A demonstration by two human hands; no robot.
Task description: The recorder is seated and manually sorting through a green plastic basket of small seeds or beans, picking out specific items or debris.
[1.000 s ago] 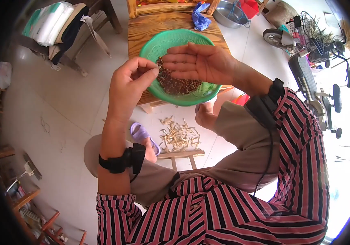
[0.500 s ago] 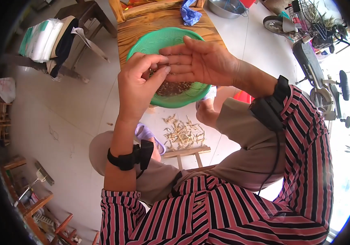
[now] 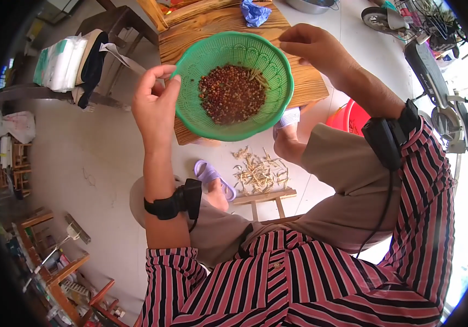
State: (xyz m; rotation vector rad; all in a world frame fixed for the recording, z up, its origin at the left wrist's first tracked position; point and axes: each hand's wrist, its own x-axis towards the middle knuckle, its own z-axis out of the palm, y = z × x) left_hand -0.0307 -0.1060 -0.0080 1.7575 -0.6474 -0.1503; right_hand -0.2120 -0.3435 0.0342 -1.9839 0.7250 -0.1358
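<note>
A green plastic basket (image 3: 233, 133) with perforated walls sits on the wooden chair seat (image 3: 201, 32). Small reddish-brown beans (image 3: 231, 95) cover its bottom, and a few tan-green pods (image 3: 258, 78) lie at their right edge. My left hand (image 3: 156, 106) pinches the left rim between thumb and fingers. Beside the upper right rim is my right hand (image 3: 318, 52), its fingers loosely bent and apart from the thumb. Nothing shows in it, and whether its fingertips touch the rim is unclear.
Dry, pale husks (image 3: 261, 171) are scattered on the floor beyond a low wooden bar (image 3: 265, 197). A crumpled blue wrapper (image 3: 255, 13) lies at the seat's back. A red bucket (image 3: 349, 119) stands right, near my leg; an electric scooter (image 3: 433, 71) is farther right.
My hands were together over the basket, right palm up with the left fingers at it. They have parted to either side, left onto the rim, uncovering the beans.
</note>
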